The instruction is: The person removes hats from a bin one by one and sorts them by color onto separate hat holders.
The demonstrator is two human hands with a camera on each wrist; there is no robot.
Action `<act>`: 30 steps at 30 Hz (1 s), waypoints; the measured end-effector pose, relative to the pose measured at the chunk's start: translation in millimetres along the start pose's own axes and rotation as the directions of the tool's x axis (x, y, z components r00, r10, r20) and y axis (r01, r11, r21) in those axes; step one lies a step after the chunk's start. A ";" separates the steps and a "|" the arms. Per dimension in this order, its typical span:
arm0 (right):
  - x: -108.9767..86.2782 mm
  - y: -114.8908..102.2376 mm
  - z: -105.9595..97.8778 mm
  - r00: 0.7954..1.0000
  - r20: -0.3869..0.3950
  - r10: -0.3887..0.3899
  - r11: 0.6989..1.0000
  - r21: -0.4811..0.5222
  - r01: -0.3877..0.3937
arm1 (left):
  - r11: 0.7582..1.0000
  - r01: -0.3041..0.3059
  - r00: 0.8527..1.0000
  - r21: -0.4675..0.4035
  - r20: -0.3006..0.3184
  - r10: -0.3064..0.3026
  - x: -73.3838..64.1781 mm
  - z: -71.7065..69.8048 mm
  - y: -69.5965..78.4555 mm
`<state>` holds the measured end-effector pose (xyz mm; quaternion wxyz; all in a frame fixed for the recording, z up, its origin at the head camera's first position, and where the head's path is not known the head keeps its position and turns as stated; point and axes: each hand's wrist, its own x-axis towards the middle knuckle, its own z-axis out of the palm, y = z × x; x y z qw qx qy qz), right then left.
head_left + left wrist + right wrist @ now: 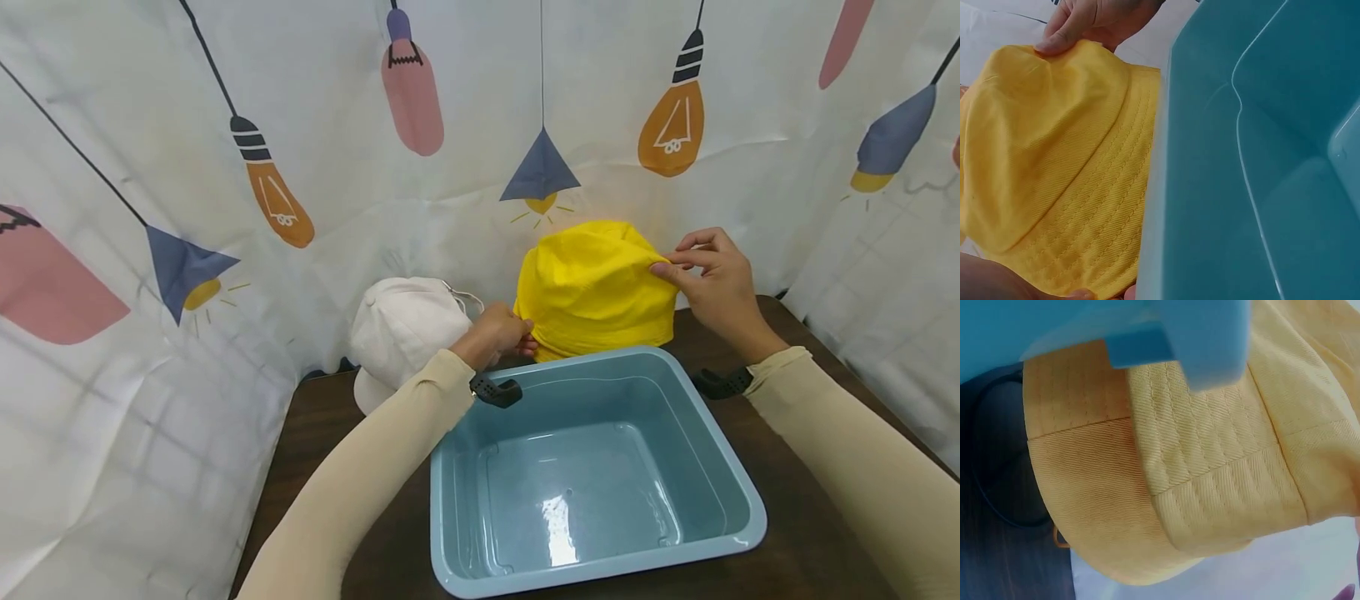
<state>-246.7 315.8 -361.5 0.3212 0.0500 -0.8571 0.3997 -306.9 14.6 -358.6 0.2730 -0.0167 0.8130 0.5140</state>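
Note:
A yellow bucket hat (592, 292) with a stitched brim (1094, 206) stands just behind a light blue plastic basin (577, 467). My left hand (498, 329) pinches the hat's brim at its left edge; in the left wrist view that hand (1016, 281) shows at the bottom. On the other side, my right hand (716, 283) pinches the crown's cloth between thumb and fingers. Seen from the right wrist, the hat (1222, 450) overlaps a second layer of yellow cloth (1097, 487); whether that layer belongs to the same hat, I cannot tell.
A white cap (408, 325) sits left of the left hand on the dark wooden table (322, 433). Behind hangs a white curtain (465, 208) printed with lamps. A thin black cord (991, 500) lies near the yellow cloth in the right wrist view.

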 end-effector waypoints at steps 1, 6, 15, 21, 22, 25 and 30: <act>0.0 0.5 0.3 1.000 -0.002 -0.001 1.000 -0.010 0.001 | 1.000 0.007 1.000 -0.004 0.008 -0.007 0.5 -0.6 -0.2; -0.6 2.5 0.0 1.000 -0.005 0.011 1.000 -0.026 -0.012 | 0.998 0.016 0.998 -0.068 0.064 -0.011 1.6 -3.2 -1.5; 2.6 -6.0 -6.5 0.998 0.054 0.039 0.999 -0.018 -0.038 | 0.989 -0.032 0.990 -0.146 0.130 0.051 -8.2 -1.9 2.2; 4.9 -14.9 -10.1 0.997 0.076 0.016 1.000 -0.007 -0.015 | 0.971 -0.202 0.979 0.128 0.030 0.200 -28.7 5.7 6.0; 4.4 -16.5 -11.4 0.997 0.079 0.009 1.000 -0.004 -0.009 | 0.953 -0.238 0.971 0.185 0.012 0.240 -33.6 6.7 6.4; 2.6 -20.5 -16.3 0.996 0.088 -0.032 0.999 -0.016 0.034 | 0.864 -0.373 0.916 0.339 -0.017 0.402 -49.2 8.2 5.5; -6.8 -24.6 -30.5 0.956 0.202 -0.213 0.965 -0.110 0.238 | 0.684 -0.544 0.774 0.486 -0.025 0.633 -82.6 1.9 -7.8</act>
